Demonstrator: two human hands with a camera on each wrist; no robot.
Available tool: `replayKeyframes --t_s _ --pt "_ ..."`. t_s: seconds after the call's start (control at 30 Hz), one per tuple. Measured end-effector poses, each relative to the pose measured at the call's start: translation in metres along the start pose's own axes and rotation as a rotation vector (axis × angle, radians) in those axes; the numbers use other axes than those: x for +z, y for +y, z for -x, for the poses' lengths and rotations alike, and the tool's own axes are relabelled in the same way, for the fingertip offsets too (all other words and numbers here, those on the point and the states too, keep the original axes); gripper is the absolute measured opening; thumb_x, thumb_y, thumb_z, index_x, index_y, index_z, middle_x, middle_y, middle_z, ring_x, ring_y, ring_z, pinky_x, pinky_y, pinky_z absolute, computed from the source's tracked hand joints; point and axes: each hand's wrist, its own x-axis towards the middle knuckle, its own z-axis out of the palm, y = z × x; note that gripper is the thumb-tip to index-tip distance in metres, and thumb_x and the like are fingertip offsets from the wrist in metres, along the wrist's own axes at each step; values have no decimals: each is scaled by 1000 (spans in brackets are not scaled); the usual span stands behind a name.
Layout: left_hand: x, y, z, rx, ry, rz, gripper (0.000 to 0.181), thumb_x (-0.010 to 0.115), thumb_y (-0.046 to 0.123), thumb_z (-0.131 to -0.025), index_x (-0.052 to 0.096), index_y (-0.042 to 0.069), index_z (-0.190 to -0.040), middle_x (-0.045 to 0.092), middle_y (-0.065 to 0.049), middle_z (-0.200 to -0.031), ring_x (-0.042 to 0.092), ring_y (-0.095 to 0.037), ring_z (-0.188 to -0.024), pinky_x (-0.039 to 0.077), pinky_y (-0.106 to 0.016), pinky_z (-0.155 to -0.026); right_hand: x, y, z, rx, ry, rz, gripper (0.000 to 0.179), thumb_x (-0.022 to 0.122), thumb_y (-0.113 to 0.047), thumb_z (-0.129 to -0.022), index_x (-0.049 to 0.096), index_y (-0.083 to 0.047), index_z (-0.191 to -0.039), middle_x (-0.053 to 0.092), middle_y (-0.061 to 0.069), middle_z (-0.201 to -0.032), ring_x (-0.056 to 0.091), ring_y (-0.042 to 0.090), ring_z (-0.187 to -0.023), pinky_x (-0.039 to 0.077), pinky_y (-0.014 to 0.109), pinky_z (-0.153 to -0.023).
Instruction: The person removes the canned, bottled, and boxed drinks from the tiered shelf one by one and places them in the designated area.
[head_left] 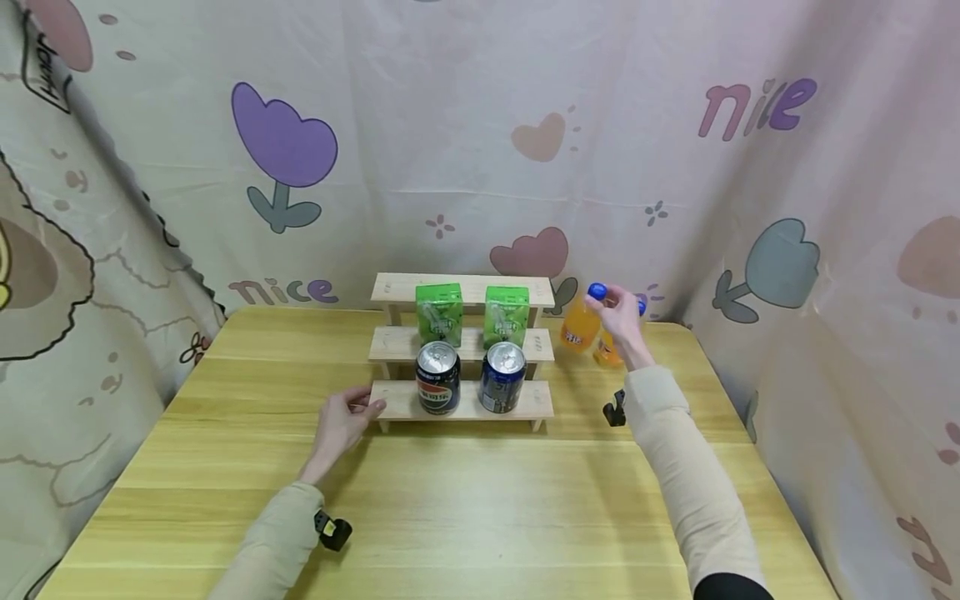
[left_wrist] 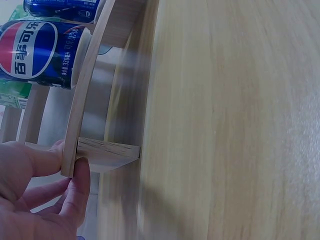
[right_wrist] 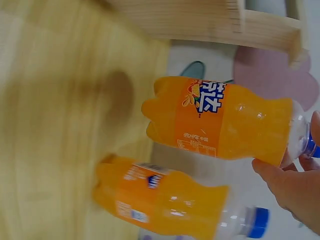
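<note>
My left hand (head_left: 341,423) pinches the left end of the lowest tier of a three-tier wooden rack (head_left: 401,402), thumb above and fingers below in the left wrist view. With my right hand (head_left: 621,318) I grip an orange soda bottle (right_wrist: 240,120) by its neck under the blue cap. That bottle is upright and off the table, right of the rack. A second orange soda bottle (right_wrist: 165,197) stands on the table beside it, partly hidden by my right hand in the head view. On the lowest tier stand a Pepsi can (head_left: 438,383) and a dark blue can (head_left: 502,383).
Two green drink cartons (head_left: 439,314) stand side by side on the middle tier, behind the cans. The rack is near the back of a wooden table (head_left: 480,517). A patterned curtain (head_left: 420,142) hangs behind the table and along both sides.
</note>
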Motion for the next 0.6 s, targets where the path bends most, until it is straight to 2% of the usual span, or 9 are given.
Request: replayKeyframes --t_s 0.2,0.6 --pt "0 0 0 -3 0 5 44 70 13 -93 60 -11 -129 71 -28 -110 71 -32 -95 54 -13 -66 5 12 1 37 -7 4 50 62 -15 -100 46 3 -144 49 26 -148 45 39 -140 33 48 -124" --pt "0 2 1 -3 0 3 45 71 13 -93 60 -11 -129 71 -28 -109 71 -32 -94 58 -19 -69 10 23 -2 84 -9 17 52 62 -16 -100 45 1 -146 46 24 -153 41 40 -145 31 52 -124"
